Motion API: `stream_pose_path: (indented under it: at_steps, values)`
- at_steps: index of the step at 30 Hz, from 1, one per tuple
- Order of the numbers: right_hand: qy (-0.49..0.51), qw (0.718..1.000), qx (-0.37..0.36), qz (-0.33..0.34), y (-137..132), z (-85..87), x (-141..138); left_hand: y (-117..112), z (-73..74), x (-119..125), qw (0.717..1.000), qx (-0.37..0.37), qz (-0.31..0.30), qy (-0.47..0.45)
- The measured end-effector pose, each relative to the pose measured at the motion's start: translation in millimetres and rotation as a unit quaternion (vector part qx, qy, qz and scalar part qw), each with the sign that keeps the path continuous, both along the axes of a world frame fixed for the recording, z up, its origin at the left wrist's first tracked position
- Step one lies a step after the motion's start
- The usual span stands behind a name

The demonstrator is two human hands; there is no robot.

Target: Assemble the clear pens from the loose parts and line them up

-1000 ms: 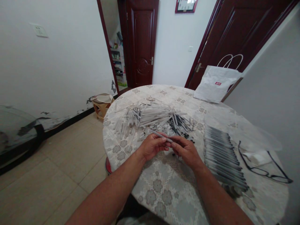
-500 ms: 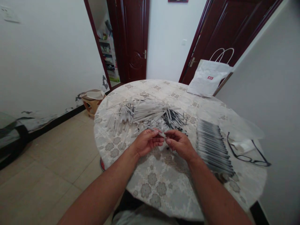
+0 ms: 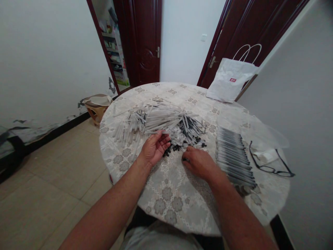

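Note:
My left hand [image 3: 155, 148] is turned palm up at the near edge of a heap of pen parts. Its thumb and forefinger pinch a whitish pen barrel [image 3: 164, 132], the other fingers loosely curled. My right hand [image 3: 199, 162] is low over the tablecloth, right of the left one, with its fingers closed. A small black pen part [image 3: 185, 159] shows at its fingertips, mostly hidden. Between and beyond the hands lie small black pen pieces [image 3: 177, 147]. Behind them is the heap of translucent pen barrels [image 3: 161, 119], with dark refills [image 3: 191, 130] at its right.
A row of pens [image 3: 234, 156] in clear plastic lies to the right, beside black-framed glasses [image 3: 272, 170] and a white packet [image 3: 265, 156]. A white paper bag [image 3: 231, 80] stands at the far right of the round, cloth-covered table [image 3: 169, 211]. A stool [image 3: 97, 106] stands left.
My hands, which met at the pen barrel, have parted. My right hand has moved down and right to the tablecloth; my left has shifted slightly left and up. The view has tilted slightly.

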State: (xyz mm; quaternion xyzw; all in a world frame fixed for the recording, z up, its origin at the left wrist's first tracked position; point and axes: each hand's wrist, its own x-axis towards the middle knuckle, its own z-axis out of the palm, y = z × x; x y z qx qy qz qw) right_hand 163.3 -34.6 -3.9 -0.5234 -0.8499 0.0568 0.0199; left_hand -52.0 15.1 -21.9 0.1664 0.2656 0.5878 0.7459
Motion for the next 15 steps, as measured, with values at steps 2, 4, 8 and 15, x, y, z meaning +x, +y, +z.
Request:
stream_pose_path:
  at_steps: [2,4,8,15]
  values:
    - [-0.016,1.000,0.001,-0.016,0.5,-1.9,-4.1,-1.0,-0.1,0.4,1.000,0.004,-0.005,0.010]
    - [0.030,0.999,0.013,-0.014,3.6,-4.5,-4.8,-2.4,-0.1,1.2,0.999,0.012,-0.015,0.027]
    - [0.280,0.957,0.055,-0.040,10.7,-10.2,-5.7,-6.2,-0.6,4.6,0.996,0.039,-0.054,0.064]
    - [0.654,0.736,-0.064,-0.160,14.6,-20.9,-25.3,-11.4,-2.1,9.2,0.990,0.060,-0.096,0.086]
